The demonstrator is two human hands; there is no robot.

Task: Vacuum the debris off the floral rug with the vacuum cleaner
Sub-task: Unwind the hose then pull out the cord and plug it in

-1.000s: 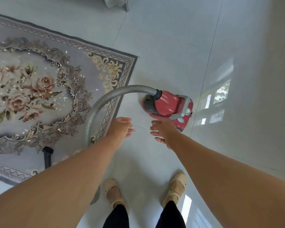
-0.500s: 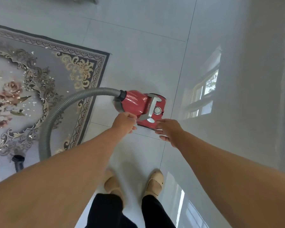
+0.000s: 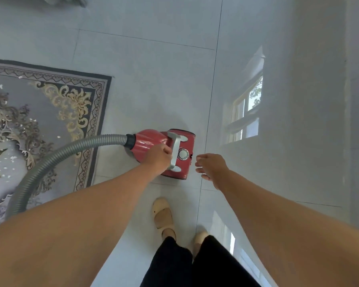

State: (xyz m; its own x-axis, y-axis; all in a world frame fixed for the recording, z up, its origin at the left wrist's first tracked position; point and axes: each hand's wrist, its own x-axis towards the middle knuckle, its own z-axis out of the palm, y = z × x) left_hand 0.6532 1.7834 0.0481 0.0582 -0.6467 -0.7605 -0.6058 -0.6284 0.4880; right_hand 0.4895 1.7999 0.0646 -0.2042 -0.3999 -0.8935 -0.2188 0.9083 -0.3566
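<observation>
- Left hand (image 3: 158, 158) is now curling round the grey bar handle (image 3: 175, 149) on top of the red canister vacuum cleaner (image 3: 149, 140); a second ago it was hovering empty on the near side of it.
- Right hand (image 3: 211, 168) is holding nothing, fingers loosely bent, just right of the canister and not touching it.
- Canister is sitting on the glossy pale tiled floor (image 3: 153, 79), just right of the grey floral rug with a dark patterned border (image 3: 50, 112).
- Grey ribbed hose (image 3: 71, 150) is arcing left across the rug's corner; its nozzle end is out of view.
- White debris flecks (image 3: 13, 159) are still lying on the rug.
- Judgement: the person is likely getting ready to move or switch on the machine; cleaning is not yet under way.
</observation>
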